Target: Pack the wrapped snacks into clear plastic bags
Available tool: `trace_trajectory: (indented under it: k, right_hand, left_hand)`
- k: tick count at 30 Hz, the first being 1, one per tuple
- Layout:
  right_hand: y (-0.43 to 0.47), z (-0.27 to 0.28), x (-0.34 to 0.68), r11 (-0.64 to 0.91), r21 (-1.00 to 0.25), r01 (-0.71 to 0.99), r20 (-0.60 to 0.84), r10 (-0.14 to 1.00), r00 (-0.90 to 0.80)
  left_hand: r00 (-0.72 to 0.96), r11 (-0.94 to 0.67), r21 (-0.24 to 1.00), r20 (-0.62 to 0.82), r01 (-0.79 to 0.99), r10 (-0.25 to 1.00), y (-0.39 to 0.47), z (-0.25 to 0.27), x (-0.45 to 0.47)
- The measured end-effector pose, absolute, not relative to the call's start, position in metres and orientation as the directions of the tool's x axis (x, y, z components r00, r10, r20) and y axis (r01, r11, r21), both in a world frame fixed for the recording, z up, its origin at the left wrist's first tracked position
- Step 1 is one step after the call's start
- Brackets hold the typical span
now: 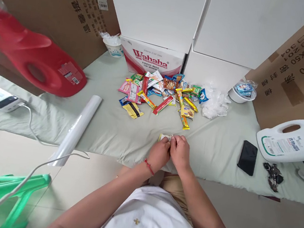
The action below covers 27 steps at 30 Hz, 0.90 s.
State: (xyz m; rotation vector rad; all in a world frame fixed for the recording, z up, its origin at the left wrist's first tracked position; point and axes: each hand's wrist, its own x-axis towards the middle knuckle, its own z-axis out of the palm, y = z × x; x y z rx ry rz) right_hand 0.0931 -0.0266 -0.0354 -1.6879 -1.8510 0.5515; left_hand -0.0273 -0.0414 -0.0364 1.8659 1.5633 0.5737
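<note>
From where I stand, the person has a small wrapped packet at the near edge of the cloth-covered bench, just in front of the body and apart from the heap of wrapped snacks farther back. Holding it there probably gives both wrists room and keeps loose packets out of the way. The heap lies up against the Wahaha water carton, which likely serves as a backstop, with crumpled clear plastic just beside it on the right. The black phone and the keys lie well off to the right, perhaps so that the middle is free to work in. As for the pose, both forearms come in from the body and converge, elbows wide. The left hand, below a red bracelet, is curled with its knuckles up and its fingers closed on the packet. The right hand meets it, thumb and fingers pinched together at the packet's right end. The fingers hide most of the wrapper, so I can't tell whether it is torn.
</note>
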Motion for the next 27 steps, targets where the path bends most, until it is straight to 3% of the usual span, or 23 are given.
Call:
trace_trajectory:
  k: [3,6,9,12,15,18,21,24,27]
  right_hand:
    - [-0.042,-0.046,0.085,0.203,-0.663,0.72,0.191,0.977,-0.1]
    - [-0.057,-0.047,0.084,0.276,-0.629,0.727,0.233,0.959,-0.162]
    - [-0.062,-0.04,0.085,0.302,-0.508,0.806,0.215,0.951,-0.22]
    - [-0.061,-0.036,0.086,0.316,-0.408,0.857,0.163,0.948,-0.272]
    - [-0.06,-0.04,0.088,0.338,-0.36,0.87,0.146,0.941,-0.306]
    - [-0.062,-0.051,0.086,0.334,-0.356,0.873,0.172,0.941,-0.29]
    - [-0.068,-0.062,0.08,0.336,-0.383,0.861,0.22,0.938,-0.268]
    - [-0.077,-0.07,0.075,0.358,-0.416,0.836,0.279,0.925,-0.258]
    - [-0.095,-0.071,0.085,0.466,-0.434,0.771,0.327,0.879,-0.347]
  left_hand:
    - [0.181,-0.037,0.851,-0.069,0.525,0.981,-0.034,-0.037,-0.039]
    - [0.22,0.142,0.975,-0.178,0.169,0.959,-0.032,-0.04,-0.05]
    - [0.218,0.349,0.914,-0.305,-0.205,0.927,-0.036,-0.045,-0.054]
    - [0.097,0.388,0.861,-0.377,-0.33,0.921,-0.046,-0.049,-0.052]
    - [-0.095,0.268,0.941,-0.292,-0.206,0.952,-0.063,-0.045,-0.054]
    - [-0.227,0.025,0.99,0.007,0.138,0.974,-0.074,-0.033,-0.064]
    - [0.004,-0.228,0.871,0.251,0.435,0.968,-0.066,-0.026,-0.077]
    - [0.359,-0.367,0.755,0.187,0.543,0.915,-0.046,-0.033,-0.085]
    - [0.498,-0.414,0.711,0.103,0.569,0.861,-0.034,-0.048,-0.091]
